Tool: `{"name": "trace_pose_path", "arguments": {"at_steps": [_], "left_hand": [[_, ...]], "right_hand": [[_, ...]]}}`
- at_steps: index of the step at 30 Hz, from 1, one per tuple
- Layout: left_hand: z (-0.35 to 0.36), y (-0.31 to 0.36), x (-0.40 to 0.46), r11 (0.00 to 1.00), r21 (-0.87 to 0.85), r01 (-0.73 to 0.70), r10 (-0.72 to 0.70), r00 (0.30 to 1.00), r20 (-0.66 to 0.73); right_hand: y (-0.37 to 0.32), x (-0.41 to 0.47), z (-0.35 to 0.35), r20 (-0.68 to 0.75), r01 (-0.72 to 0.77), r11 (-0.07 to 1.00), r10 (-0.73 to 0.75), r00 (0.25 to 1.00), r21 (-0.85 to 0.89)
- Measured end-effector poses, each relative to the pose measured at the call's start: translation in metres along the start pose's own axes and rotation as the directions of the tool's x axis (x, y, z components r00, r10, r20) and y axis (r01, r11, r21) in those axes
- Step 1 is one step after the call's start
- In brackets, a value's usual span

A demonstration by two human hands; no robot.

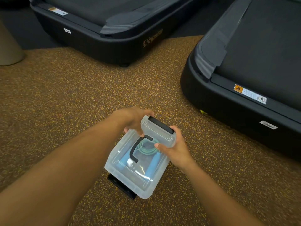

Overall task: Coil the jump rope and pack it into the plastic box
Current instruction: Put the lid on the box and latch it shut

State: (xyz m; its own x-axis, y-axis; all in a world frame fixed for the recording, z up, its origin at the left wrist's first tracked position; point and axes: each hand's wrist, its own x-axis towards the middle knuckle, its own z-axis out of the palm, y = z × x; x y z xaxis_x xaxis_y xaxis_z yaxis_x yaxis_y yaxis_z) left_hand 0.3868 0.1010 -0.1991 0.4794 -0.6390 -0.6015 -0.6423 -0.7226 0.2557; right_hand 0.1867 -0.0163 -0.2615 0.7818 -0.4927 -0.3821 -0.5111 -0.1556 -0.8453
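A clear plastic box (130, 180) with its lid on rests on the speckled floor. Through the lid shows the coiled green jump rope (147, 150) with a blue handle. A black carry handle (136, 148) lies flat on the lid. At the far end a black latch (161, 125) sits on the lid's raised edge. My left hand (135, 119) grips the far left corner of the box at that latch. My right hand (172, 144) holds the far right side, thumb on the lid. A second black latch (122, 187) hangs open at the near end.
Two black treadmill bases stand close by: one (114, 43) ahead and one (236, 103) to the right. Brown and yellow speckled rubber floor (73, 103) surrounds the box. A beige rounded base (9, 51) stands at far left.
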Motion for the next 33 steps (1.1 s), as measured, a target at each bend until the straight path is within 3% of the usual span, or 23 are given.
{"name": "trace_pose_path", "arguments": {"at_steps": [4, 7, 10, 13, 17, 24, 33], "left_hand": [[0.006, -0.012, 0.002, 0.999, -0.013, -0.035, 0.034, 0.997, -0.065], [0.028, -0.029, -0.020, 0.987, -0.046, -0.153, 0.138, 0.962, -0.236], [0.061, -0.046, -0.066, 0.949, -0.105, -0.298, 0.238, 0.893, -0.382], [0.100, -0.064, -0.106, 0.928, 0.090, -0.360, 0.368, 0.859, -0.356], [0.144, -0.080, -0.134, 0.867, 0.293, -0.404, 0.489, 0.806, -0.335], [0.182, -0.083, -0.150, 0.858, 0.395, -0.329, 0.481, 0.784, -0.393], [0.188, -0.079, -0.149, 0.887, 0.360, -0.289, 0.439, 0.769, -0.465]], "right_hand": [[-0.002, -0.003, -0.002, -0.001, 0.023, 1.000, -0.023, 1.000, -0.021], [-0.004, -0.016, 0.002, -0.070, 0.045, 0.992, -0.054, 0.996, -0.121], [0.000, -0.045, 0.014, -0.177, 0.174, 0.930, -0.240, 0.954, -0.323], [0.017, -0.083, 0.032, -0.128, 0.319, 0.826, -0.419, 0.899, -0.465], [0.043, -0.119, 0.060, -0.034, 0.425, 0.712, -0.532, 0.846, -0.559], [0.062, -0.150, 0.101, 0.077, 0.434, 0.548, -0.556, 0.828, -0.715], [0.061, -0.140, 0.109, -0.041, 0.324, 0.501, -0.587, 0.808, -0.802]]}}
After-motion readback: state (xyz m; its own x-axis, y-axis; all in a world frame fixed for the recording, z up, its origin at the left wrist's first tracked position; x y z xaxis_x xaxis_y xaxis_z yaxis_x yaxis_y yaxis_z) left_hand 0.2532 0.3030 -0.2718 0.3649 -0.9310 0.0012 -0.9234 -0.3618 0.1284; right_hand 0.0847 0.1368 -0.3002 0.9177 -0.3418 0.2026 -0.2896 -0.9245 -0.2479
